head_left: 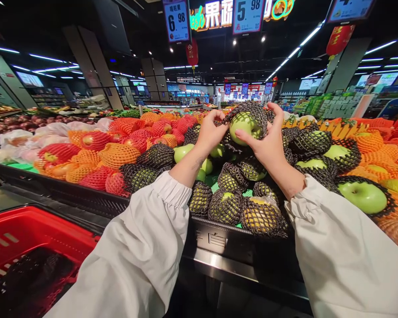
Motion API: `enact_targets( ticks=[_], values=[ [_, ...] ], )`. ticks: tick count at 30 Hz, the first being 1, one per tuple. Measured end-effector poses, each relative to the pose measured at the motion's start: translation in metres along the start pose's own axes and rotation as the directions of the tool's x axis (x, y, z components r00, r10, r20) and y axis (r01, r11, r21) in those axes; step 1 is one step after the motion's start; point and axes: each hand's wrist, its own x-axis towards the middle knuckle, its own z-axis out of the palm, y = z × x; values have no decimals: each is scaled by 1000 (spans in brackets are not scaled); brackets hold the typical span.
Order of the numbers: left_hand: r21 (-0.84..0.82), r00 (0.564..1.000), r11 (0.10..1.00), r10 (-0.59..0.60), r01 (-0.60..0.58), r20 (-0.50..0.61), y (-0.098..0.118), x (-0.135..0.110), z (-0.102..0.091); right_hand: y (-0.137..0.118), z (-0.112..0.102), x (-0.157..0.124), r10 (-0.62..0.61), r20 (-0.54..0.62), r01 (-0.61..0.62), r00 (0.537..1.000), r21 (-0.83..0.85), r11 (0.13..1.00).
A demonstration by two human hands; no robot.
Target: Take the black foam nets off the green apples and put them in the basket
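Note:
A green apple (243, 126), partly wrapped in a black foam net (252, 110), is held up above the fruit display. My right hand (269, 142) grips the apple from the right, its thumb lying across the front. On the other side my left hand (212, 130) pinches the edge of the net between thumb and fingers. Below both hands lie several more green apples in black nets (226, 205). Bare green apples (184, 153) show behind my left wrist. To the right, a large green apple (363, 196) sits half out of its net.
A red shopping basket (36, 225) with dark contents stands at lower left. Fruit in red and orange nets (119, 154) fills the display's left part; orange-netted fruit (378, 148) lies at right. The display's black rim (53, 187) runs along the front. Price signs (176, 21) hang overhead.

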Motion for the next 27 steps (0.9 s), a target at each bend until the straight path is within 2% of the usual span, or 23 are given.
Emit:
enact_targets(
  ticks=[3, 5, 7, 11, 16, 18, 21, 23, 27],
  values=[
    [-92, 988, 985, 147, -143, 38, -4, 4, -1, 9, -3, 1, 48, -35, -50, 998, -66, 997],
    [-49, 960, 959, 280, -278, 20, -2, 3, -3, 18, -4, 2, 105, -82, -113, 991, -103, 988],
    [23, 927, 928, 369, -371, 71, 4, 0, -5, 26, -5, 2, 154, -125, -168, 980, -114, 979],
    [124, 867, 882, 405, -454, 292, 15, -10, -7, 35, -4, 3, 223, -139, -238, 965, -100, 966],
    [108, 824, 876, 391, -470, 409, 9, -10, -4, 27, -2, 0, 186, -86, -192, 979, -77, 978],
    [129, 822, 876, 374, -465, 429, 4, -9, -3, 20, -2, -1, 135, -58, -138, 989, -59, 989],
    [198, 849, 866, 362, -459, 386, 2, -8, -4, 8, -1, 1, 90, -21, -90, 996, -18, 996],
    [227, 868, 861, 372, -455, 330, 3, -8, -5, 1, -1, 3, 125, -7, -125, 992, 29, 992],
    [243, 880, 855, 401, -459, 253, 9, -8, -7, -3, -5, 8, 275, 6, -270, 961, 205, 941]
  ],
)
